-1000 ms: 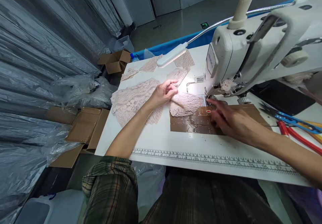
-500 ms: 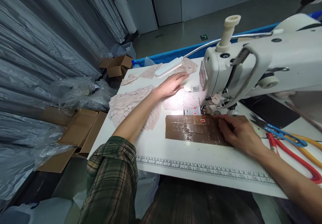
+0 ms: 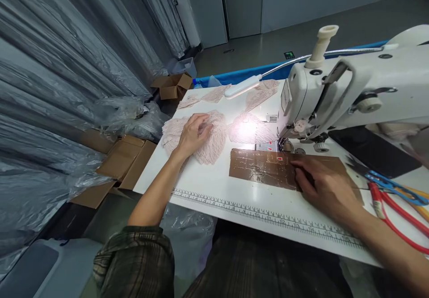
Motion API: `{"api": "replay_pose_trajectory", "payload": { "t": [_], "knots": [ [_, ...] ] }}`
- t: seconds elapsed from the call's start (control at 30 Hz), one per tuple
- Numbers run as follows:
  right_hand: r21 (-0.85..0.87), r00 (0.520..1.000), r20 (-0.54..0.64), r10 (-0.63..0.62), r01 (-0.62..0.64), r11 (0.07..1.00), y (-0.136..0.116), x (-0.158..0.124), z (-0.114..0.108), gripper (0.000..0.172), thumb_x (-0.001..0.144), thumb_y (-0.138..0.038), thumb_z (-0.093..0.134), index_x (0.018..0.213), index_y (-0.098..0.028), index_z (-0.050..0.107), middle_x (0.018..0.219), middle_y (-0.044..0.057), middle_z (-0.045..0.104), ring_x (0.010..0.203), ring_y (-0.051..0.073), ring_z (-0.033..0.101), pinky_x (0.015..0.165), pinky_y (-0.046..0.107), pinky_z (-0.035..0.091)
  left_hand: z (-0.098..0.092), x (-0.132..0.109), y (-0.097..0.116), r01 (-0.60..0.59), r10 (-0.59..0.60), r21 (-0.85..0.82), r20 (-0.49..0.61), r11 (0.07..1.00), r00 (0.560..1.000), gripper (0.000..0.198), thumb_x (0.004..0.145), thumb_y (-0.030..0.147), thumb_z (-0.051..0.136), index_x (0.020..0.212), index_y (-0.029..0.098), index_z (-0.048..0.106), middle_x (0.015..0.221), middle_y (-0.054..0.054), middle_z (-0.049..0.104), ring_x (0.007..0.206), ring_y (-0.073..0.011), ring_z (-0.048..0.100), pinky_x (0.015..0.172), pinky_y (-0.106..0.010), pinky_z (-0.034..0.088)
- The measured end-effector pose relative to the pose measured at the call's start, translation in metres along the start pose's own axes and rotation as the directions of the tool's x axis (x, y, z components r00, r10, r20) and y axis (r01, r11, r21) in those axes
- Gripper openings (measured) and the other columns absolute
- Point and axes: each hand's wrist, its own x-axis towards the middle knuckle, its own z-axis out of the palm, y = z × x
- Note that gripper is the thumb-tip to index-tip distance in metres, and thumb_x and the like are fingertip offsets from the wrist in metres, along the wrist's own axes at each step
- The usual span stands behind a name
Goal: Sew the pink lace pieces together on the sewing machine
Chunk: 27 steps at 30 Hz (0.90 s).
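My left hand (image 3: 194, 135) rests on a pile of pale pink lace pieces (image 3: 214, 144), fingers bent and thumb apart, open. My right hand (image 3: 323, 184) lies over the right part of a brown, tape-covered plate (image 3: 254, 166), its fingertips touching it, open with thumb and forefinger apart. Between them, a pink lace piece (image 3: 264, 133) lies left of the sewing machine's needle area, brightly lit. The white sewing machine (image 3: 338, 92) stands on the right, and its presser foot is partly hidden behind the machine head.
More lace pieces (image 3: 263, 93) lie at the back under a lamp (image 3: 243, 86). Blue-handled scissors (image 3: 395, 186) and a red-handled tool (image 3: 377, 202) lie at the right. A ruler strip (image 3: 234, 206) runs along the front edge. Cardboard boxes (image 3: 125, 159) stand left of the table.
My left hand has drawn back leftward from near the lit lace piece onto the lace pile. My right hand stays on the brown plate. The view has shifted slightly.
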Motion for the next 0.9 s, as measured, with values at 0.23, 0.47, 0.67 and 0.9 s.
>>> {"api": "replay_pose_trajectory", "payload": {
  "t": [0.23,0.47,0.67,0.9],
  "knots": [
    [-0.014,0.999,0.024,-0.022,0.023,1.000,0.005,-0.006,0.000,0.037,0.098,-0.036,0.042,0.118,-0.020,0.068,0.116,0.009,0.072,0.082,0.024,0.069,0.060,0.036,0.051,0.008,-0.033,0.014,0.086,-0.084,-0.010,0.096,0.996,0.992,0.028,0.091,0.037,0.066,0.072,0.019,0.060,0.074,0.000,0.061,0.068,-0.0143,0.054,0.063,-0.028,0.043],
    [0.002,0.998,0.054,-0.024,0.024,1.000,0.003,-0.005,-0.003,0.033,0.098,-0.037,0.040,0.115,-0.021,0.064,0.114,0.012,0.071,0.083,0.029,0.069,0.059,0.041,0.050,0.007,-0.033,0.018,0.079,-0.107,0.110,0.274,0.991,0.956,0.021,0.099,0.029,0.054,0.080,0.020,0.053,0.086,-0.003,0.058,0.083,-0.0197,0.056,0.072,-0.032,0.045],
    [0.025,0.997,0.077,0.018,-0.020,0.999,0.001,-0.004,-0.003,0.032,0.097,-0.038,0.040,0.115,-0.024,0.062,0.113,0.012,0.071,0.078,0.031,0.068,0.058,0.044,0.049,0.003,-0.033,0.019,0.129,-0.143,0.067,0.291,0.989,0.946,0.020,0.100,0.023,0.043,0.080,0.022,0.046,0.088,-0.004,0.057,0.084,-0.0201,0.056,0.075,-0.034,0.046],
    [0.031,0.997,0.070,-0.006,0.004,0.999,0.000,-0.006,-0.007,0.033,0.098,-0.038,0.041,0.115,-0.022,0.064,0.110,0.012,0.071,0.076,0.028,0.067,0.058,0.041,0.048,0.003,-0.029,0.010,0.334,-0.325,-0.087,0.096,0.939,0.941,0.019,0.093,0.016,0.048,0.077,0.022,0.040,0.080,-0.001,0.062,0.070,-0.0145,0.054,0.066,-0.029,0.043]
  ]
}}
